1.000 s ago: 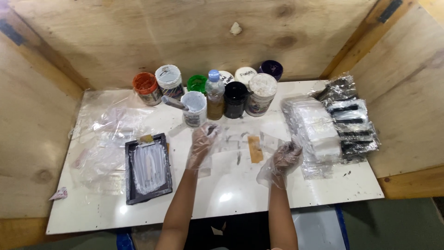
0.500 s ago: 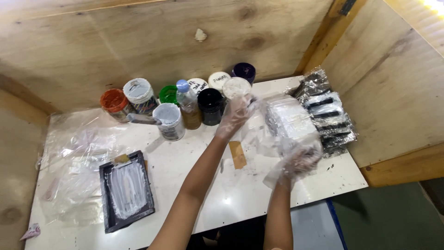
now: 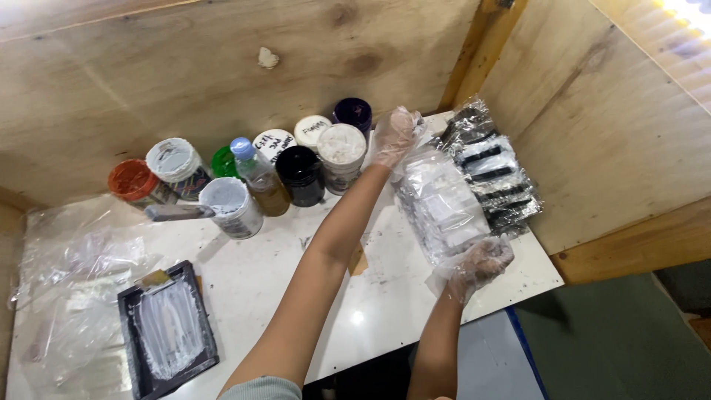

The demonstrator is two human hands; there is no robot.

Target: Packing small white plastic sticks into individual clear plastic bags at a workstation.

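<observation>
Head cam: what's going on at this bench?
A person in thin clear gloves has both hands on a stack of clear plastic packets at the right of the white table: left hand at its far end, right hand at its near end. Paint jars line the plywood wall; a black tray smeared with white paint lies at the left.

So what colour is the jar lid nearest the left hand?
White lid on the jar beside the left hand; head view.
</observation>
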